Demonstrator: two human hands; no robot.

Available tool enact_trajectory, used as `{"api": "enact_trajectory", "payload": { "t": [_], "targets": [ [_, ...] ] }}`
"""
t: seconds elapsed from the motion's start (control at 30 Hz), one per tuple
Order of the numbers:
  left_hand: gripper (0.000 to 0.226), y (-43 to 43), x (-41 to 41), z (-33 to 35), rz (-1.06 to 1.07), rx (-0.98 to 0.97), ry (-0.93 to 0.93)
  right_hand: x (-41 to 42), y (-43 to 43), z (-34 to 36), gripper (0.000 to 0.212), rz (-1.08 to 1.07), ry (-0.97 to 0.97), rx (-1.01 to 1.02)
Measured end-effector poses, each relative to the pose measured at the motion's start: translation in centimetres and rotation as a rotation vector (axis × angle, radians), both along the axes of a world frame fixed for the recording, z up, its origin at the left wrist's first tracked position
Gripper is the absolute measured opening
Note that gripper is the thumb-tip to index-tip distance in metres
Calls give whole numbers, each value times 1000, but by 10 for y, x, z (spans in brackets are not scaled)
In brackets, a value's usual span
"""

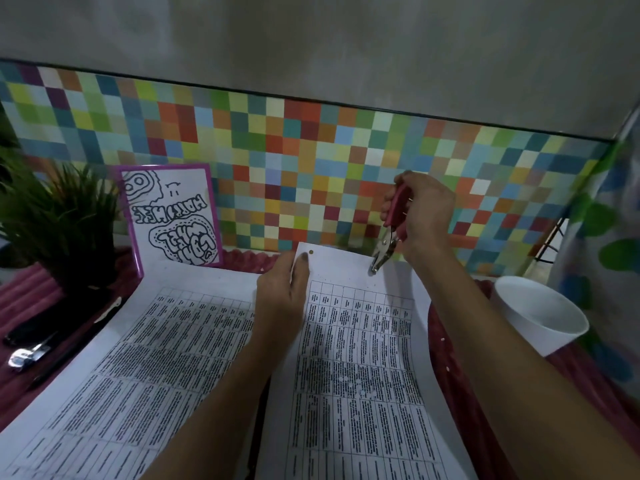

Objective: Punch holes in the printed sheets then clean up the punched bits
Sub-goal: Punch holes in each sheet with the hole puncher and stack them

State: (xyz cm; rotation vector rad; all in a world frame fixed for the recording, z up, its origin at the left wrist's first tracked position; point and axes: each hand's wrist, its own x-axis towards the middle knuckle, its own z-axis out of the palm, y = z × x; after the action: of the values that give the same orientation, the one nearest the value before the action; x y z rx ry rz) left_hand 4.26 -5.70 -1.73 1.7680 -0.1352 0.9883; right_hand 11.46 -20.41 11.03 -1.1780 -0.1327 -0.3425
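The printed sheet lies in front of the person on a red cloth, and its far end curls up a little. One small round hole is already in its far left corner. The hole punch has pink handles and a shiny metal head, and the head bites on the far edge of the sheet, toward the right corner. The right hand grips the pink handles with its fingers curled tight round them. The left hand pinches the far left edge of the sheet, thumb on top and fingers under.

Tiny white paper bits sit on the sheet, and a few more dot the cloth just beside it. A second sheet lies to the left. A white cup stands on the right. On the left are a green plant, some dark pens and a drawing in a pink frame. It leans on a wall of many-coloured tiles.
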Motion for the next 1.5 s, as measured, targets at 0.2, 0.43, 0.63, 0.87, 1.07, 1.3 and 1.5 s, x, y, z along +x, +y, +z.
{"api": "enact_trajectory", "payload": {
  "t": [0.2, 0.43, 0.63, 0.87, 1.07, 1.3, 1.5],
  "targets": [
    [36, 1, 1, -2, -4, 7, -11, 2, 1, -3, 27, -68, -71, 55],
    [39, -6, 1, 1, 309, 408, -132, -7, 13, -8, 30, -27, -116, -74],
    [16, -17, 1, -8, 210, 660, -148, -14, 25, -12, 30, 12, -174, -142],
    [12, -18, 0, -3, 141, 556, -140, -18, 27, -12, 27, 86, -92, -81],
    [8, -15, 2, -5, 184, 593, -110, -24, 25, -8, 15, 210, 56, -134],
    [6, -13, 6, -6, 223, 717, -187, -27, 20, -3, 23, 173, -1, -295],
    [6, -12, 6, -8, 219, 686, -159, -27, 17, -1, 24, 210, 47, -228]
  ]
}}
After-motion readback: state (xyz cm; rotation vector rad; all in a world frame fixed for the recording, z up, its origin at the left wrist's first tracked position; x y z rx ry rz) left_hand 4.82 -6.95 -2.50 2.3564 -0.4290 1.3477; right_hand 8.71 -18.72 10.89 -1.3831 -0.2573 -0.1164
